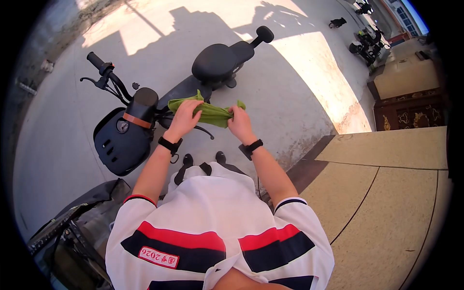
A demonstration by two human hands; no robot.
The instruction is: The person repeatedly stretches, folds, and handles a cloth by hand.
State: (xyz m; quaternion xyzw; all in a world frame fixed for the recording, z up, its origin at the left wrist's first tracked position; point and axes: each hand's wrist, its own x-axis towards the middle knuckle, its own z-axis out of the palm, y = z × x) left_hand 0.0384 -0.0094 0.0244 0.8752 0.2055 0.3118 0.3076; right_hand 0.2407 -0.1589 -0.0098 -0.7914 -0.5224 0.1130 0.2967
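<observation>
A green cloth point(212, 116) is stretched between my two hands in front of my body. My left hand point(183, 118) is closed around its left part, with some fabric showing beyond the fingers. At the other end, my right hand point(240, 124) pinches the cloth between thumb and fingers. Beyond the cloth stands a dark electric scooter with a black seat point(215, 63). Its front basket point(121, 140) is to the left, next to a handlebar grip point(95, 60). A brake lever point(205, 131) shows just below the cloth, between my hands.
A tiled wall point(382, 208) runs close along my right side. At the lower left is another vehicle with a dark cover point(92, 198). Parked motorbikes point(367, 46) stand at the far right, and a small black animal point(337, 22) is on the concrete ground point(270, 96).
</observation>
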